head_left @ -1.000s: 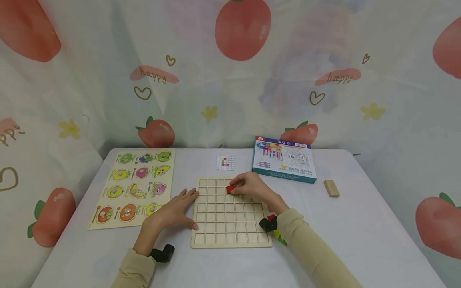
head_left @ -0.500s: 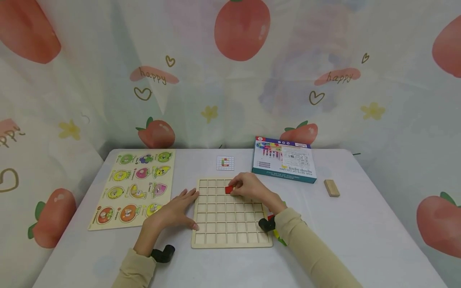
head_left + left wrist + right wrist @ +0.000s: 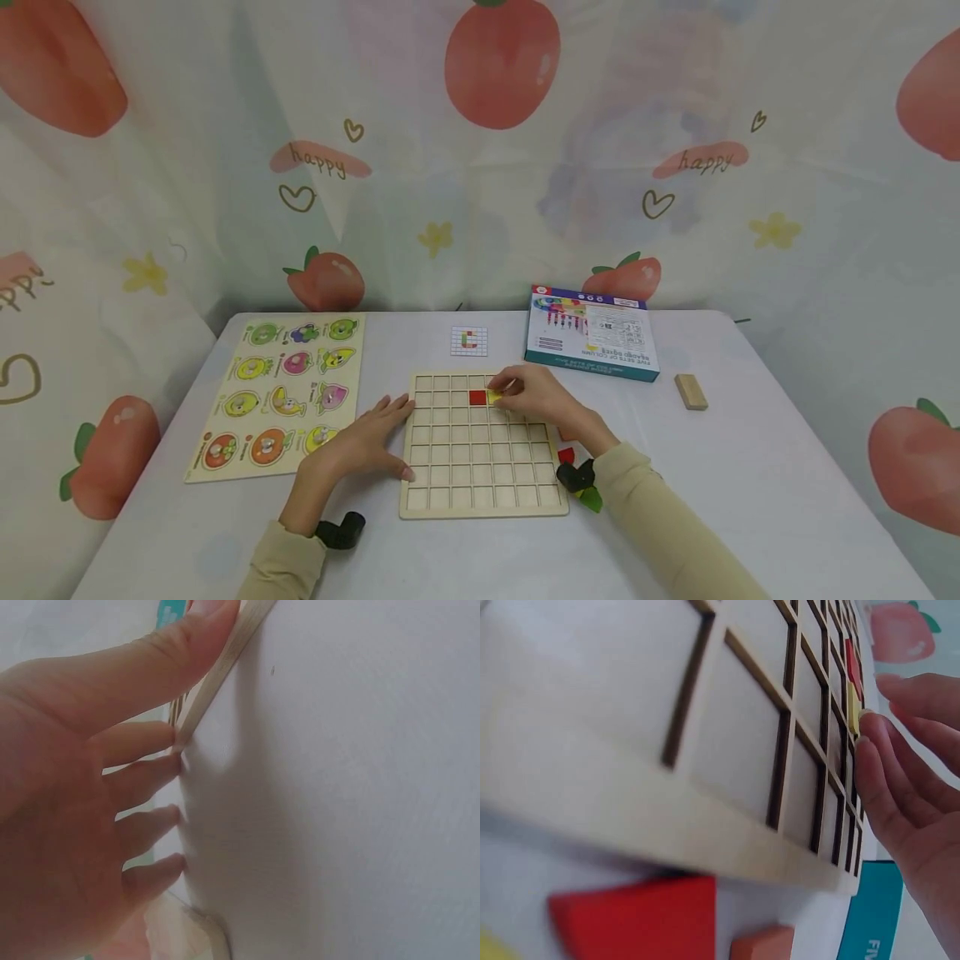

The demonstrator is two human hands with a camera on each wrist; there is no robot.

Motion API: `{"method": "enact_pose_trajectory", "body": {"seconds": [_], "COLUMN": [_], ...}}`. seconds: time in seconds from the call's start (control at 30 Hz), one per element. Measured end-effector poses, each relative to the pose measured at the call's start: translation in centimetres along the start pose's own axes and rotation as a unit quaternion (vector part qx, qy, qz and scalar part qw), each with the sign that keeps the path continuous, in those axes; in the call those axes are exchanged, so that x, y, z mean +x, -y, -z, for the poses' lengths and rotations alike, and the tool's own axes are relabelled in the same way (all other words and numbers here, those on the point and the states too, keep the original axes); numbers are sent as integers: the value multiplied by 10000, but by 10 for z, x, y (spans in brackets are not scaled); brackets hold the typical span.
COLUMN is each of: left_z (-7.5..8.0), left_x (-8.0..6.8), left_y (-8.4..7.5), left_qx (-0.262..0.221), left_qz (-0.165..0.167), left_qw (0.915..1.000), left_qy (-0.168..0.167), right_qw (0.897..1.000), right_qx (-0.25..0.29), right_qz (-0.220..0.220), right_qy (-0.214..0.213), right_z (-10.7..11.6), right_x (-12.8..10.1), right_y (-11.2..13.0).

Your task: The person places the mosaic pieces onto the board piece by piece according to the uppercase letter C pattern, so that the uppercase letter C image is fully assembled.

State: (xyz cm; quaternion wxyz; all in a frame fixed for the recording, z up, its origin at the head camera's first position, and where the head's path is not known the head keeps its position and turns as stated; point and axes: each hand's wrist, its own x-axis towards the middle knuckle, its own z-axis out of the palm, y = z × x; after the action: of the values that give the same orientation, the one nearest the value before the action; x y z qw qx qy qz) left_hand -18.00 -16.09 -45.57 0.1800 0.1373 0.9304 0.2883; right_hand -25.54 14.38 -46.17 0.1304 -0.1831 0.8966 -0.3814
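Observation:
A wooden grid board [image 3: 480, 492] lies in the middle of the white table [image 3: 720, 492]. A red tile [image 3: 477, 397] sits in a cell of its second row, with a yellow tile [image 3: 495, 397] just to its right. My right hand [image 3: 507, 390] pinches the yellow tile at the cell. In the right wrist view the fingertips [image 3: 870, 742] touch the yellow tile [image 3: 853, 716] beside the red tile [image 3: 853, 664]. My left hand [image 3: 378, 433] rests flat with straight fingers on the board's left edge [image 3: 217, 675].
A fruit peg puzzle [image 3: 281, 392] lies at the left. A small pattern card [image 3: 469, 340], a teal box [image 3: 592, 332] and a wooden block [image 3: 690, 392] sit behind and to the right. Loose red [image 3: 566, 455] and green [image 3: 591, 498] pieces lie by my right wrist.
My right hand set the red tile into its cell and drew back a little to the right. A yellow tile now shows beside it under the fingers. The left hand stayed put.

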Motion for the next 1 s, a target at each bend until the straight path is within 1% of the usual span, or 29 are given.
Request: {"method": "enact_pose_trajectory", "body": {"seconds": [0.17, 0.33, 0.5, 0.57, 0.67, 0.8, 0.87, 1.0], "left_z": [2, 2, 1, 1, 0, -1, -2, -2], "left_x": [-1, 0, 1, 1, 2, 1, 1, 1], "left_y": [-1, -1, 0, 0, 1, 2, 2, 2], "left_qx": [-47, -16, -31, -72, -98, -108, -102, -53], "left_qz": [-8, -16, 40, 79, 66, 77, 81, 60], "left_qw": [10000, 10000, 10000, 9999, 9999, 9999, 9999, 10000], "left_qy": [-4, -21, -21, -10, 1, 14, 12, 10], "right_qw": [10000, 9999, 9996, 9997, 9997, 9998, 9997, 9987], "right_qx": [-26, -130, -229, -189, -75, -21, -99, -258], "right_qz": [69, -16, -61, -101, -203, -169, -144, -271], "right_qy": [-39, -103, -126, -102, -93, -92, -157, -345], "right_z": [9, 18, 25, 27, 28, 29, 29, 28], "right_x": [-14, -27, -41, -48, -58, -71, -78, -88], "right_y": [-4, -7, -12, -14, -18, -24, -28, -34]}}
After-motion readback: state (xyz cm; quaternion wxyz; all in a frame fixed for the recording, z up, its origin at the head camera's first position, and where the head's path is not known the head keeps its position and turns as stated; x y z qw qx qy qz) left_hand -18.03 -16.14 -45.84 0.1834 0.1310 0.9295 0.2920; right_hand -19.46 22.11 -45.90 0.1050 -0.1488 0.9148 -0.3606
